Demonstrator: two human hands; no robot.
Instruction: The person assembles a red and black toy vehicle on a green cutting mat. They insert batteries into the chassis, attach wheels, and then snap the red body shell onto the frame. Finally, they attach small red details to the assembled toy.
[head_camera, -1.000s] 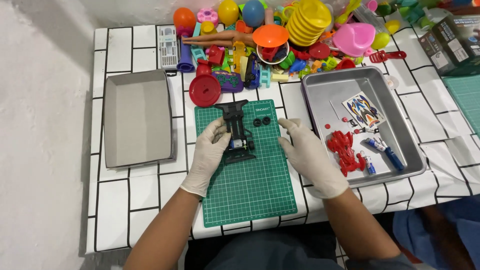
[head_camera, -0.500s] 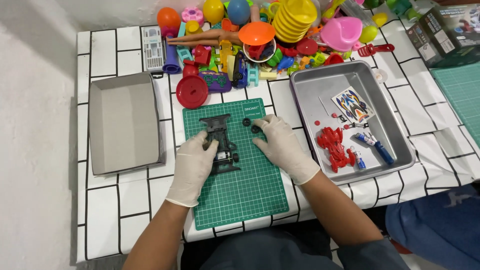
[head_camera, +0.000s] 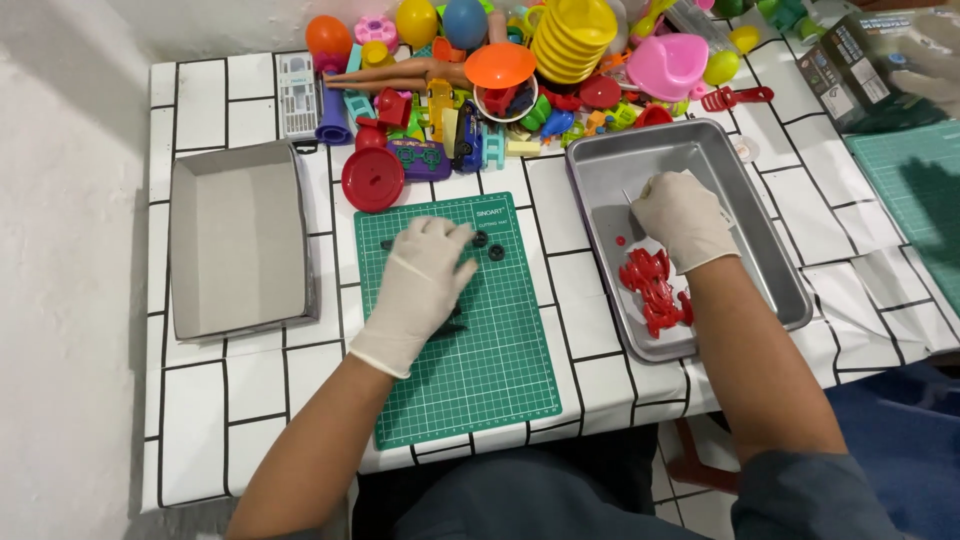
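My left hand (head_camera: 425, 280), in a white glove, lies on a black toy chassis (head_camera: 447, 327) on the green cutting mat (head_camera: 480, 360). The hand covers nearly all of the chassis. Two small black round parts (head_camera: 489, 246) sit on the mat just right of its fingers. My right hand (head_camera: 685, 218), also gloved, reaches down into the metal tray (head_camera: 760, 230), fingers curled over the tray floor. What lies under it is hidden. A cluster of red plastic parts (head_camera: 652, 285) lies in the tray beside my right wrist.
A grey tray (head_camera: 240, 240) stands left of the mat. A red disc (head_camera: 372, 180) and a pile of colourful toys (head_camera: 500, 80) fill the back of the table. At far right lie a second green mat (head_camera: 920, 190) and another person's gloved hand (head_camera: 935, 60) on a dark box.
My right hand left the mat and moved right into the metal tray, covering the card and tools there. My left hand has settled flatter over the chassis.
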